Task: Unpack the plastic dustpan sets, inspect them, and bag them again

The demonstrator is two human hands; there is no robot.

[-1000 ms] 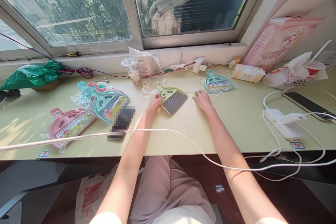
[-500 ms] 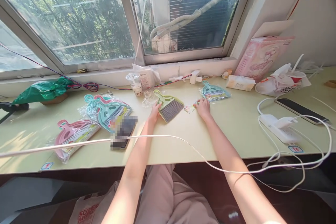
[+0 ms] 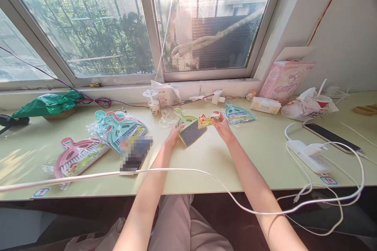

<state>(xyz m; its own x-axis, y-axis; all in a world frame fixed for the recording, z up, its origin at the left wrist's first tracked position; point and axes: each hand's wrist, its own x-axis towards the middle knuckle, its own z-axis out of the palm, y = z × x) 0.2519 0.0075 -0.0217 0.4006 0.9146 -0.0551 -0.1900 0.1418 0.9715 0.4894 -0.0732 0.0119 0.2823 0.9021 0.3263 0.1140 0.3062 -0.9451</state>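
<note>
My left hand [image 3: 174,134] grips the left edge of a green brush and dustpan set [image 3: 191,130], its grey bristles angled toward me. In my right hand [image 3: 222,126] is a yellow printed card [image 3: 208,120], pinched at its right end and raised just over the bristles' upper right. Behind that hand lies a teal brush and dustpan set [image 3: 240,113] in clear wrap. More wrapped sets lie to the left: teal ones [image 3: 120,127] and a pink one [image 3: 78,155].
A blurred-out phone [image 3: 137,155] lies left of my left forearm. A white cable [image 3: 200,170] crosses over both forearms to a power strip [image 3: 308,156]. Along the back stand a drink cup [image 3: 152,102], a tissue box [image 3: 265,105] and a pink box [image 3: 287,80].
My right hand has lifted the card off the table and turned its yellow printed side toward me, moving it left to the bristles. My left hand keeps hold of the set.
</note>
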